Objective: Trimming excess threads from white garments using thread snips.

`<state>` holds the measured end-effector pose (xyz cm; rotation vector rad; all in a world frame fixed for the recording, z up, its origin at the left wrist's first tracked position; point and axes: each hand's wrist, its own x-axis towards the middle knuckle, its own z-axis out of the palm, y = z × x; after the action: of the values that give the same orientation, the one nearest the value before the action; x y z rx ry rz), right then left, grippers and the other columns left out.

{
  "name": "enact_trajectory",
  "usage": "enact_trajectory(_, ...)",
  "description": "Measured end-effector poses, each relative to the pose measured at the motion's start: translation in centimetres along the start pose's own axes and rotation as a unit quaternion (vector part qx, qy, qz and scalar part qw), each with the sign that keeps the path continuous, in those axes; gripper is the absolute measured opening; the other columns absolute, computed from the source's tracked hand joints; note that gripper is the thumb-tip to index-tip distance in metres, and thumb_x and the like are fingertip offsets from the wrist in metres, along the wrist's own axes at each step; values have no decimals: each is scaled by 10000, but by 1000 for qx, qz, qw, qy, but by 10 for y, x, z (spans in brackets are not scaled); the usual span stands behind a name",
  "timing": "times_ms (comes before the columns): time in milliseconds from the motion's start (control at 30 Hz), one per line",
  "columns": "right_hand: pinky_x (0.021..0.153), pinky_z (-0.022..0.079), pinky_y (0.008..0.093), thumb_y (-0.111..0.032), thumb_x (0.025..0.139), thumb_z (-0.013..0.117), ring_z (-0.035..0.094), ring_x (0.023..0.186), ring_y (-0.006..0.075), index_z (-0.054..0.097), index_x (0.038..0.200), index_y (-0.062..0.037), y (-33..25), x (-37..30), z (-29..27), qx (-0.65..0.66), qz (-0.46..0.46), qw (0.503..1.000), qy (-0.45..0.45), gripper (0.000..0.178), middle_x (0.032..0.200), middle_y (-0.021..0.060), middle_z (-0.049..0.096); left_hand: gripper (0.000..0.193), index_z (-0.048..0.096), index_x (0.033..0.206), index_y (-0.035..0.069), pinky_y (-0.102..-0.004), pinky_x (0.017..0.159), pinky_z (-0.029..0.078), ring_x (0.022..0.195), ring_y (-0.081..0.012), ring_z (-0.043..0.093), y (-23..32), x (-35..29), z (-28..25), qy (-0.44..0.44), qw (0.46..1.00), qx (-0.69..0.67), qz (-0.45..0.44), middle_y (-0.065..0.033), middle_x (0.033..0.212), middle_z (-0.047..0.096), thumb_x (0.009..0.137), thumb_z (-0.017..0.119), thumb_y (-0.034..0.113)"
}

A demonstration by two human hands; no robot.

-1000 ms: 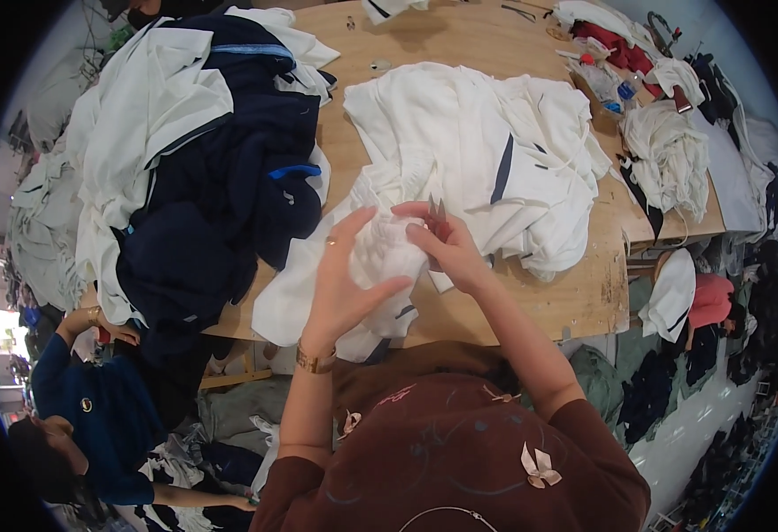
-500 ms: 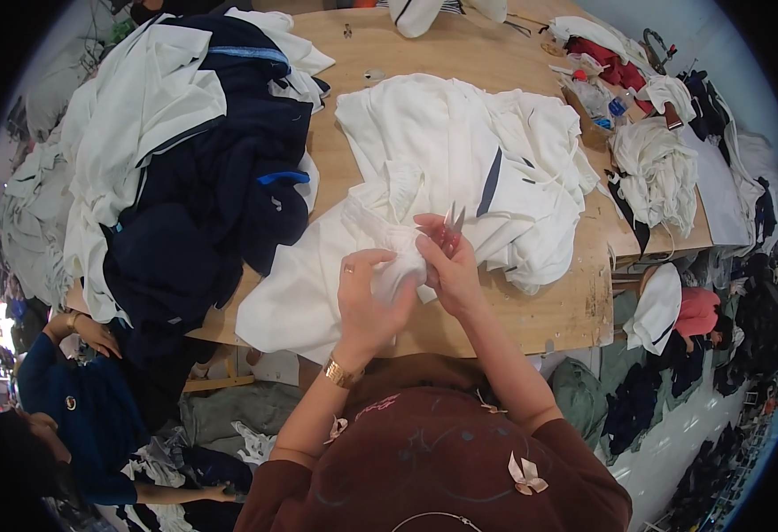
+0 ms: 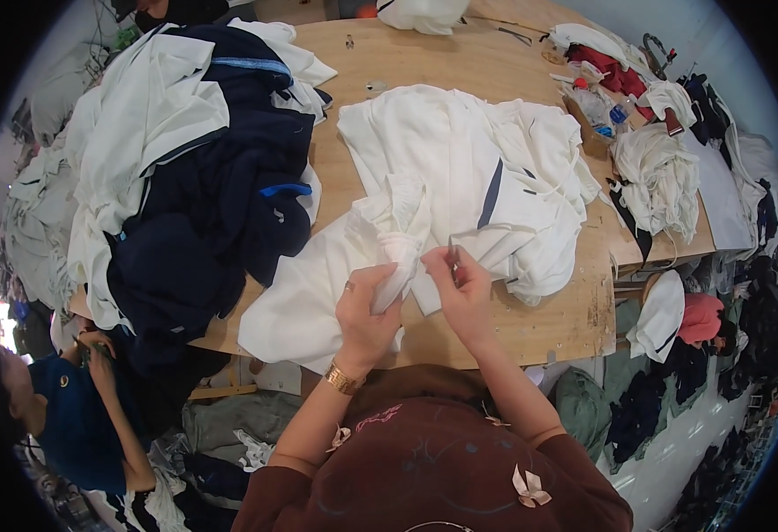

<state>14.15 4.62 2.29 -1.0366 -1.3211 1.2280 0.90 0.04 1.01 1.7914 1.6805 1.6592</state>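
Note:
My left hand (image 3: 367, 306), with a ring and a gold watch on that arm, is closed on the gathered end of a white garment (image 3: 291, 297). To its right, my right hand (image 3: 462, 297) grips a small pair of thread snips (image 3: 453, 254). Their metal blades show above the fingers, while the handles are hidden in the palm. The fingertips of this hand are pinched close to the gathered cloth. Whether they hold a thread is too small to tell. Just beyond both hands lies a heap of white garments (image 3: 442, 133) with navy trim.
Navy garments (image 3: 221, 195) and white ones (image 3: 145, 97) are piled at the table's left. A cluttered side table (image 3: 717, 199) at the right bears a white cloth bundle (image 3: 655, 168) and a box of small things (image 3: 591, 115). A co-worker in blue (image 3: 74, 417) is at the lower left.
My hands have come apart a little, the right one shifting right and nearer to me. The snips have turned in it. The co-worker at the left has brought both hands together.

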Motion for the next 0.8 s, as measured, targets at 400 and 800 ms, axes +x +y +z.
enact_trajectory(400, 493, 352, 204, -52, 861, 571, 410, 562, 64, 538, 900, -13, -15, -6, 2, -149, -114, 981, -55, 64, 708, 19, 509, 399, 638, 995, 37, -310, 678, 484, 759, -269, 586, -7, 3, -1, 3, 996, 45, 72, -111, 871, 597, 622, 644, -106)
enact_trajectory(800, 512, 312, 213, -182, 885, 572, 367, 577, 47, 541, 867, -6, -14, -10, -7, -62, 2, 990, -130, 179, 650, -27, 451, 297, 639, 1034, 9, -259, 702, 489, 795, -156, 628, -2, 1, -12, 29, 980, -133, -146, -106, 876, 653, 740, 680, -13)
